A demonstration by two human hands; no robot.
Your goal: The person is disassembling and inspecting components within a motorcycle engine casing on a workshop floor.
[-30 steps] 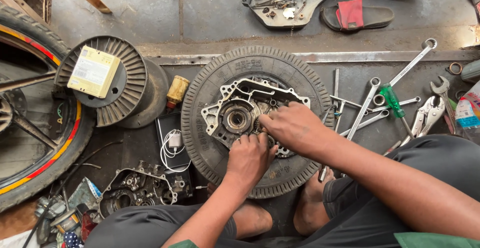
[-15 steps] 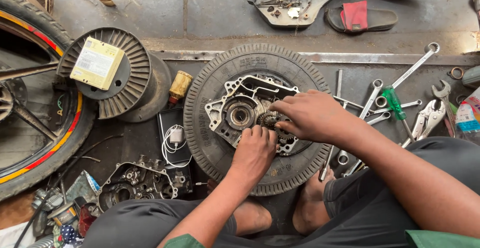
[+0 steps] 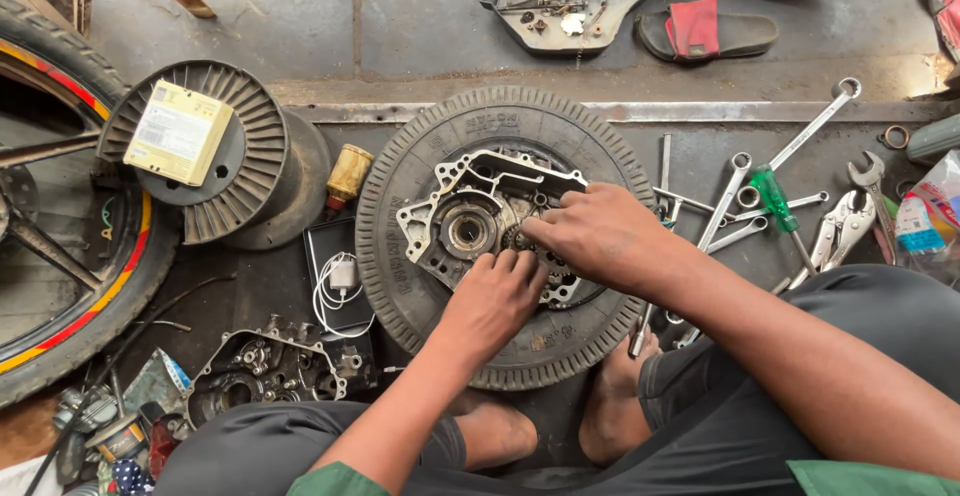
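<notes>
A tyre (image 3: 420,286) lies flat on the floor (image 3: 300,16) and cradles a grey metal engine casing (image 3: 450,206) in its middle, with a round bearing hole (image 3: 467,231) and a small gear (image 3: 518,239) seated beside it. Farther off, a dark plastic cover (image 3: 560,1) serves as a tray for loose bolts and small parts. To the left stand a ribbed spool (image 3: 250,156) with a yellow box (image 3: 178,133) on top, a small yellowish bottle (image 3: 348,174), a phone with a white charger (image 3: 338,278) and a second casing (image 3: 265,371). Spanners (image 3: 730,191), a green screwdriver (image 3: 775,198) and pliers (image 3: 838,231) lie scattered at the right, just beside the tyre. The left hand (image 3: 492,301) rests knuckles up on the casing, fingers curled together near the gear. The right hand (image 3: 595,236) reaches across, fingertips pinched together at the gear; whether they actually grip it I cannot tell.
</notes>
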